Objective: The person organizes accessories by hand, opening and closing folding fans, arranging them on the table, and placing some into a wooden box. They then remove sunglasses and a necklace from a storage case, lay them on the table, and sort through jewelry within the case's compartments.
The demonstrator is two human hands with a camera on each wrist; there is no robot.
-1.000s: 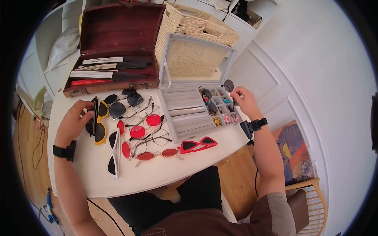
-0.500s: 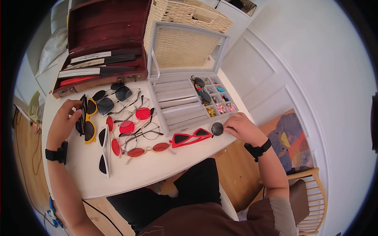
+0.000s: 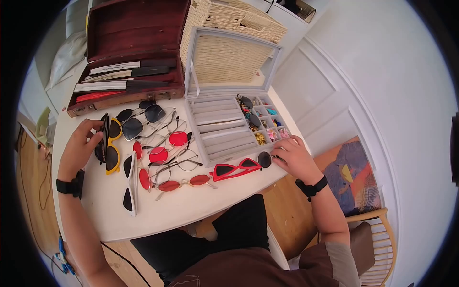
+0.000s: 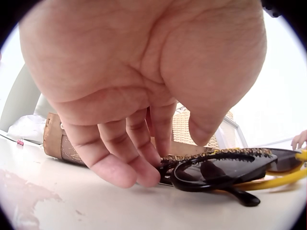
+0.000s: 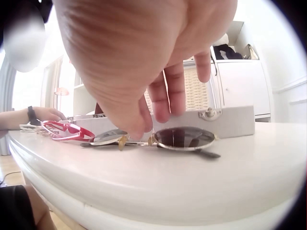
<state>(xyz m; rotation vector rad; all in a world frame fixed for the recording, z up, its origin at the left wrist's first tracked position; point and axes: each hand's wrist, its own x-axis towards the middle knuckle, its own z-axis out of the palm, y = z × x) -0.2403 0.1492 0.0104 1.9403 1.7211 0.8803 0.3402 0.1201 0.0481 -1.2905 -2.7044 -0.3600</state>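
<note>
At the table's left, my left hand (image 3: 78, 149) rests beside black sunglasses with a glittery rim (image 4: 230, 167); its fingertips touch one end and the thumb hangs just above the rim in the left wrist view. Yellow-framed sunglasses (image 3: 113, 159) lie against that pair. Near the front right edge my right hand (image 3: 300, 160) pinches the bridge of round dark sunglasses (image 5: 184, 138), which lie low on the table. Red cat-eye sunglasses (image 3: 235, 169) lie just left of them. White-framed sunglasses (image 3: 133, 184) and several other pairs, some red-lensed, fill the middle.
A grey jewellery case (image 3: 191, 129) stands with its lid raised, holding dark sunglasses and trinkets in its right compartments. An open dark red suitcase (image 3: 129, 98) with books is at the back left, a woven basket (image 3: 234, 21) behind the case.
My right hand has brought the round sunglasses from above the case down to the table's front edge, beside the red pair. My left hand stays at the black sunglasses.
</note>
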